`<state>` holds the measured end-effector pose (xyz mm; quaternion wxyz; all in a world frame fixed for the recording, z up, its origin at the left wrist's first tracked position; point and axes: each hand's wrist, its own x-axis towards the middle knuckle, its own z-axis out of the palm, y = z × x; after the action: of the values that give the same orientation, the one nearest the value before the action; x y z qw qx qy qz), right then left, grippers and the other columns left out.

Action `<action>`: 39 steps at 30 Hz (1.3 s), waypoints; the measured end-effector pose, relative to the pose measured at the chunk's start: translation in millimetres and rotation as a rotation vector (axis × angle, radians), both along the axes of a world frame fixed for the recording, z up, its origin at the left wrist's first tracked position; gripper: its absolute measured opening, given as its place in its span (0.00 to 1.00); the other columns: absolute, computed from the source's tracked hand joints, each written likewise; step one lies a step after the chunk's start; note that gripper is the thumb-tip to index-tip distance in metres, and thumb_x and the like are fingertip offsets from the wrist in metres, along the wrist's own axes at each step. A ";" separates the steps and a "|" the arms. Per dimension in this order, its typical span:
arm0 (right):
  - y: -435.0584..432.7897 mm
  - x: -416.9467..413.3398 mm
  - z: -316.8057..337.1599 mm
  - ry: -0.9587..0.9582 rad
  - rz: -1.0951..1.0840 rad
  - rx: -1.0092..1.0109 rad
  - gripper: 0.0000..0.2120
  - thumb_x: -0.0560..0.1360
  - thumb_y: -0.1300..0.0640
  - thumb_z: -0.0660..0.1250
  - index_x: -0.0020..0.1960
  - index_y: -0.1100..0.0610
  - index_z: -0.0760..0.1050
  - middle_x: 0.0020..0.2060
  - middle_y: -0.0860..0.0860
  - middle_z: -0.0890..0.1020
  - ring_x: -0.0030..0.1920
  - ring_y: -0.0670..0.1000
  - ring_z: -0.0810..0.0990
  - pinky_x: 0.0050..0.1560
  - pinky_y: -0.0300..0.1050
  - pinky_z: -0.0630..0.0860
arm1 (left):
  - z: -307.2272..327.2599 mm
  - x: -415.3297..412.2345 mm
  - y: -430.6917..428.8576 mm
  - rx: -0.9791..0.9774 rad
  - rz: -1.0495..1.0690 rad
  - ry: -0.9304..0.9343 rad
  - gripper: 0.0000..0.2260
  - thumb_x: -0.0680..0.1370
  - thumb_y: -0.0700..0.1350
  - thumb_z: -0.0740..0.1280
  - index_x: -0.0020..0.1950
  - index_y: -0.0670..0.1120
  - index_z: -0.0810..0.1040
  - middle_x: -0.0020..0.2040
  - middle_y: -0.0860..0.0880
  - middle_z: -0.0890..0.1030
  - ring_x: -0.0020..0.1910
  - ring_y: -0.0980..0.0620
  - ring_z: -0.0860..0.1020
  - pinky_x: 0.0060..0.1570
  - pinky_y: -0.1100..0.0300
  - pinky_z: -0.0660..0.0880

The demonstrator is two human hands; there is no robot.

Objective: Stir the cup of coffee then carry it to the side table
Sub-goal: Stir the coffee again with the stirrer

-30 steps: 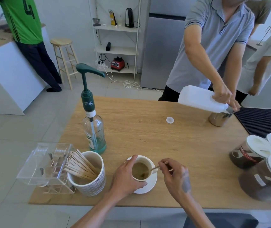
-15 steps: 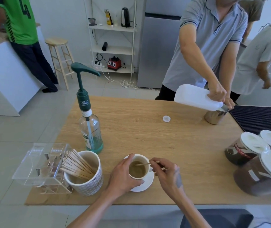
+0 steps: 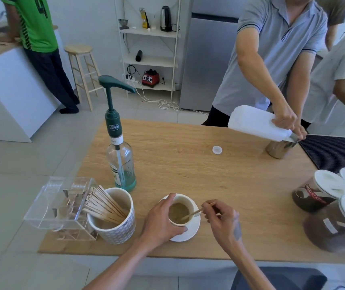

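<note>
A white cup of light brown coffee [image 3: 180, 210] stands on a white saucer [image 3: 192, 231] near the front edge of the wooden table [image 3: 188, 168]. My left hand [image 3: 161, 222] wraps around the cup's left side. My right hand [image 3: 219, 218] pinches a thin wooden stir stick [image 3: 191, 214] whose tip dips into the coffee from the right.
A patterned mug of wooden sticks [image 3: 113, 216] and a clear plastic box [image 3: 60, 201] stand left of the cup. A pump syrup bottle [image 3: 119, 147] is behind them. Lidded coffee jars [image 3: 322, 191] sit at right. Across the table a person pours from a white jug [image 3: 255, 122] into a steel pitcher [image 3: 280, 147].
The stir stick's tip has swung around inside the cup, from the upper part to the lower right. My left hand stays on the cup. The view shifted slightly.
</note>
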<state>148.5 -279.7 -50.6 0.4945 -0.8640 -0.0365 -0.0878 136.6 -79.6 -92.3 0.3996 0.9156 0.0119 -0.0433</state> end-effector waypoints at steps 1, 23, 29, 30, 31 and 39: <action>-1.4 3.0 -0.7 -0.044 -0.045 -0.029 0.06 0.75 0.60 0.72 0.40 0.54 0.83 0.31 0.47 0.84 0.31 0.50 0.82 0.33 0.57 0.80 | 0.3 0.0 0.2 -0.001 0.004 0.002 0.47 0.62 0.59 0.80 0.77 0.57 0.64 0.69 0.57 0.77 0.67 0.56 0.74 0.61 0.63 0.71; 1.0 6.3 2.6 -0.098 0.052 -0.024 0.07 0.74 0.57 0.71 0.38 0.56 0.83 0.34 0.45 0.85 0.31 0.45 0.82 0.31 0.52 0.80 | -0.5 -0.1 -0.9 -0.003 0.010 0.023 0.50 0.61 0.62 0.78 0.80 0.56 0.61 0.74 0.57 0.73 0.72 0.55 0.71 0.68 0.58 0.72; 18.6 3.8 4.0 -0.147 0.107 -0.028 0.11 0.75 0.48 0.68 0.43 0.54 0.84 0.37 0.45 0.86 0.34 0.45 0.84 0.32 0.49 0.81 | -2.8 0.2 0.8 0.006 0.001 0.019 0.49 0.62 0.62 0.77 0.80 0.57 0.60 0.74 0.58 0.73 0.72 0.56 0.71 0.67 0.58 0.72; 16.6 2.6 3.2 -0.105 0.139 -0.010 0.10 0.75 0.49 0.69 0.43 0.54 0.85 0.37 0.45 0.86 0.34 0.46 0.84 0.33 0.51 0.81 | -2.7 0.7 0.4 0.004 -0.001 0.020 0.49 0.62 0.61 0.78 0.80 0.56 0.60 0.75 0.57 0.73 0.73 0.56 0.70 0.67 0.59 0.71; 12.3 2.2 2.9 -0.053 0.160 0.008 0.07 0.75 0.52 0.70 0.43 0.55 0.85 0.36 0.45 0.86 0.33 0.47 0.84 0.33 0.53 0.82 | -2.2 0.8 -0.1 0.003 -0.001 0.018 0.50 0.63 0.61 0.78 0.81 0.56 0.60 0.75 0.57 0.73 0.73 0.55 0.70 0.67 0.60 0.71; 12.5 9.3 5.5 -0.223 0.041 -0.121 0.04 0.74 0.56 0.72 0.43 0.56 0.85 0.36 0.46 0.85 0.33 0.43 0.81 0.33 0.35 0.77 | -3.1 0.9 0.5 0.016 0.011 0.031 0.50 0.60 0.64 0.76 0.80 0.58 0.60 0.75 0.58 0.73 0.73 0.56 0.71 0.68 0.57 0.72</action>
<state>157.7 -267.2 -45.0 0.4358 -0.8763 -0.1141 -0.1706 137.4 -79.0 -95.4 0.3923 0.9179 0.0236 -0.0552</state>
